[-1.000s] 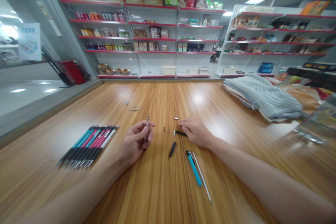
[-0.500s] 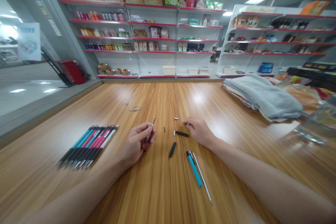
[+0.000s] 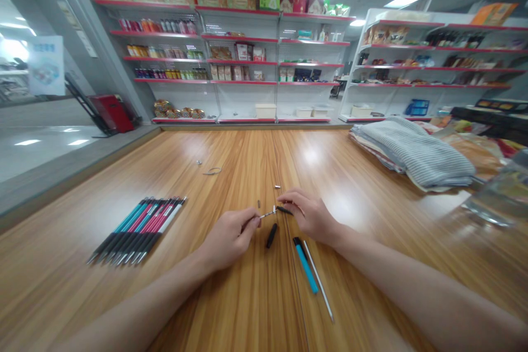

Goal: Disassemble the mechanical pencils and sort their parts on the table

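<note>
My left hand [image 3: 235, 235] is closed, thumb and fingers pinching a thin silver-grey pen rod [image 3: 267, 214] that points right. The rod's tip is by a small white sleeve [image 3: 274, 209]. My right hand [image 3: 310, 214] reaches over a black pen part [image 3: 284, 209], fingers bent and apart; whether they touch it is unclear. A second black pen grip [image 3: 271, 235] lies just below. Near my right wrist rest a turquoise pen barrel [image 3: 306, 267] with a black clip end and a white pen refill [image 3: 319, 286]. A small spring [image 3: 258, 204] and a silver piece [image 3: 278, 187] lie beyond.
A row of several pens [image 3: 138, 230] lies on the left of the wooden table [image 3: 231, 308]. Farther back are a small metal loop [image 3: 212, 171] and a tiny silver piece [image 3: 198, 162]. Folded cloths [image 3: 416, 151] and a clear container [image 3: 501, 192] stand at right. Stocked shelves [image 3: 243, 60] are behind.
My left hand has moved right and turned, bringing the rod from upright to nearly level, pointing right. My right hand has come left and nearer, over the black pen part.
</note>
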Demonstrator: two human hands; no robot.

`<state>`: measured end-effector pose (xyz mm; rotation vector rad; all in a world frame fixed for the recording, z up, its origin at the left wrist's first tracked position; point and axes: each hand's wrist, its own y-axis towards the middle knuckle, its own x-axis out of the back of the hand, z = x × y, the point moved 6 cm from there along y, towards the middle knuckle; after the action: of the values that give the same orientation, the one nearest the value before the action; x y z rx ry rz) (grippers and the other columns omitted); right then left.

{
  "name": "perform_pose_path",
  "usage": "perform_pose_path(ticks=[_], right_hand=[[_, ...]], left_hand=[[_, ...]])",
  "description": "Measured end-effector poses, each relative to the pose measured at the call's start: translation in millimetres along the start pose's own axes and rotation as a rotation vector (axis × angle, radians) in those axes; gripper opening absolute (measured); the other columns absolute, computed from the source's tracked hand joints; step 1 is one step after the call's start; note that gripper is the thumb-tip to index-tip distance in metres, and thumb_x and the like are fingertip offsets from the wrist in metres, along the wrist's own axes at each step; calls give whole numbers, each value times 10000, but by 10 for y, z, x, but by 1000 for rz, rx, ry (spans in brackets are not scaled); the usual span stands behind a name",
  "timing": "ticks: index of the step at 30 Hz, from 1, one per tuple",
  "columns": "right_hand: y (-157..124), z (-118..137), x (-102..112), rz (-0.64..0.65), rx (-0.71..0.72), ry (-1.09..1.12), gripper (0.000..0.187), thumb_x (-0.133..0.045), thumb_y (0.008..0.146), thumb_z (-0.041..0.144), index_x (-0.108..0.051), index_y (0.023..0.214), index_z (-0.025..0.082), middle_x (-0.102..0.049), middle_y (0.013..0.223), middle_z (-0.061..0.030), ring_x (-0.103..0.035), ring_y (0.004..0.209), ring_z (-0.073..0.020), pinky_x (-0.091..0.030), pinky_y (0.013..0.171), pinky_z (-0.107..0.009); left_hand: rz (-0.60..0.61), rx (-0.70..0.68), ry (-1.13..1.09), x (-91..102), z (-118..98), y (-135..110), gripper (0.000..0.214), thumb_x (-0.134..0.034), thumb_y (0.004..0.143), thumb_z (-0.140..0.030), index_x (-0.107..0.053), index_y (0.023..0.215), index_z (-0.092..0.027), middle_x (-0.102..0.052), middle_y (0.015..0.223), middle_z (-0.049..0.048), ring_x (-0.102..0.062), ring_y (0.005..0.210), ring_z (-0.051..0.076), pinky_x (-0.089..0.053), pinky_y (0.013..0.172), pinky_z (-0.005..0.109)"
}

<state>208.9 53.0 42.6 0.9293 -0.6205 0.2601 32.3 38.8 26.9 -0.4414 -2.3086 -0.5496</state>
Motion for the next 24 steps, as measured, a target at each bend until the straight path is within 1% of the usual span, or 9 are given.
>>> perform_pose_path(ticks=[2,5,9,14,20,24], right_hand=[[-13,65,-37,35,20,14,220,-426,938,146,-576,1090,200,-611,1001,-81,-586,955,-176,-514,844,-327],[-24,84,-66,77,26,13,216,-430,931,145,-579,1076,202,-613,973,-79,-586,932,-182,-521,831,-338],[-14,58,-32,70,8,15,204,-442,920,143,-582,1057,202,-616,954,-72,-590,906,-177,-522,807,-325],[-19,55,-41,89,4,9,196,-465,905,144,-595,1038,205,-627,944,-71,-594,898,-181,-519,800,-326],[-51,1,-127,165,-17,-24,211,-527,869,132,-606,1056,190,-653,911,-64,-596,862,-182,-506,785,-327],[-31,27,-159,229,29,-56,147,-561,856,141,-639,967,196,-675,862,-56,-597,845,-192,-491,791,-351]], left_hand=[[-6,-9,57,1,-12,3,255,-400,941,-301,-543,770,-176,-533,643,-7,-501,608,130,-319,598,244],[-8,-21,103,4,-13,2,254,-387,943,-296,-545,778,-182,-553,655,4,-526,623,144,-325,600,248],[0,-34,139,-13,0,-8,243,-388,943,-291,-543,786,-188,-569,674,11,-544,644,152,-329,607,249],[-46,-32,170,-1,11,-6,226,-407,931,-276,-546,775,-189,-567,668,16,-534,627,152,-320,594,250],[-39,-52,145,17,-31,-9,235,-401,933,-269,-530,756,-185,-545,648,8,-520,610,142,-317,592,246],[-71,-73,116,46,-40,-14,235,-403,932,-263,-510,739,-182,-519,627,-2,-493,580,129,-308,584,243]])
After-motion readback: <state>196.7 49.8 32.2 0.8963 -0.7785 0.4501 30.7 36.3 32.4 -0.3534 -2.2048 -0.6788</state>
